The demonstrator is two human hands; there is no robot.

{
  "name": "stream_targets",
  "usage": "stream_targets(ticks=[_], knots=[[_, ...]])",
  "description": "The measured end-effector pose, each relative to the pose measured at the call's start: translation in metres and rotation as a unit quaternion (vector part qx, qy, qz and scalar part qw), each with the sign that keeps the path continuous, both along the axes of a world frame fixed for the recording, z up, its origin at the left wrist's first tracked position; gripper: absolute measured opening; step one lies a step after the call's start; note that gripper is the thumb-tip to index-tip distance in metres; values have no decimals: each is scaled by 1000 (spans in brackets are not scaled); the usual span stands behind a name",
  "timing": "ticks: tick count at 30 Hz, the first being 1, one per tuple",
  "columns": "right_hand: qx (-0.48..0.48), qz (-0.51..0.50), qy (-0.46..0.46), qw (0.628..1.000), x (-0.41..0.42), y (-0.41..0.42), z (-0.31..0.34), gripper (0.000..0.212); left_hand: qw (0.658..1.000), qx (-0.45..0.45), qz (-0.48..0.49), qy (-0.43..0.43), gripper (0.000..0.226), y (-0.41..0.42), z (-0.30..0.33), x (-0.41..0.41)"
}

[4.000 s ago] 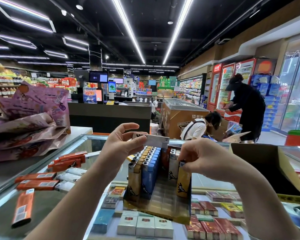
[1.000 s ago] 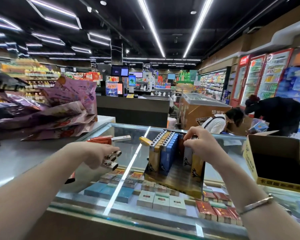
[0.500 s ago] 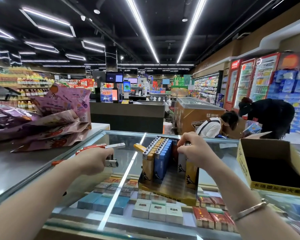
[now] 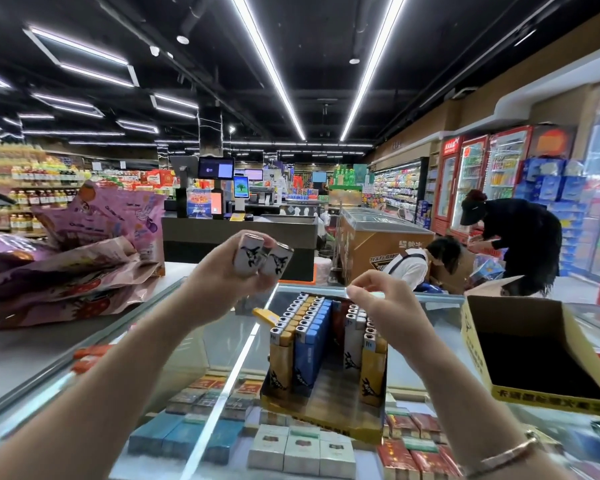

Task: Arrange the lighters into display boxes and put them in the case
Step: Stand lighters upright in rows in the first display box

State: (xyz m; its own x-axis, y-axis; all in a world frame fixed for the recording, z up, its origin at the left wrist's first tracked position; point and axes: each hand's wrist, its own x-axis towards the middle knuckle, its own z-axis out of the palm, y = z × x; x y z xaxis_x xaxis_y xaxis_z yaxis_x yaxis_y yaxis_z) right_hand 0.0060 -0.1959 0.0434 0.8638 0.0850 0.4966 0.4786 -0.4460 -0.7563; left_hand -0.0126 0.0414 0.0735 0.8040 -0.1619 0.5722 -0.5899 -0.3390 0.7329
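A yellow display box point(image 4: 326, 415) stands on the glass case top point(image 4: 201, 344), holding rows of yellow lighters point(image 4: 282, 355), blue lighters point(image 4: 309, 344) and a few white ones point(image 4: 353, 344). My left hand point(image 4: 219, 278) is raised above the box's left side and grips two white lighters point(image 4: 262, 259) with a black print. My right hand point(image 4: 381, 299) hovers over the box's right rows with fingers loosely curled and thumb near the forefinger; whether it holds anything is unclear. A loose yellow lighter point(image 4: 265, 315) lies on the glass behind the box.
An open yellow carton point(image 4: 534, 355) sits at the right on the glass. Purple snack bags point(image 4: 70, 258) pile up at the left. Cigarette packs point(image 4: 302, 452) fill the case under the glass. Two people point(image 4: 513, 237) work by the fridges beyond.
My left hand has risen from the glass at the left, carrying two white lighters up over the box. My right hand has lifted off the lighters in the box's right rows.
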Motion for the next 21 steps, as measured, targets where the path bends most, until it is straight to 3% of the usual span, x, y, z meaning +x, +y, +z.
stream_targets(ticks=[3, 6, 9, 12, 21], knots=[[49, 30, -50, 997, -6, 1, 5, 7, 989, -130, -73, -4, 49, -32, 7, -4], [86, 113, -57, 988, -13, 4, 10, 6, 972, -203, -114, -6, 50, -57, 3, 2], [76, 165, -42, 982, -16, 8, 10, 21, 958, -260, -119, 5, 45, -71, -6, 9], [64, 182, -50, 980, -17, 10, 8, 32, 956, -273, -107, -12, 43, -73, -13, 15], [66, 178, -122, 974, -19, 15, 4, 36, 960, -259, -106, -20, 38, -63, -18, 11]])
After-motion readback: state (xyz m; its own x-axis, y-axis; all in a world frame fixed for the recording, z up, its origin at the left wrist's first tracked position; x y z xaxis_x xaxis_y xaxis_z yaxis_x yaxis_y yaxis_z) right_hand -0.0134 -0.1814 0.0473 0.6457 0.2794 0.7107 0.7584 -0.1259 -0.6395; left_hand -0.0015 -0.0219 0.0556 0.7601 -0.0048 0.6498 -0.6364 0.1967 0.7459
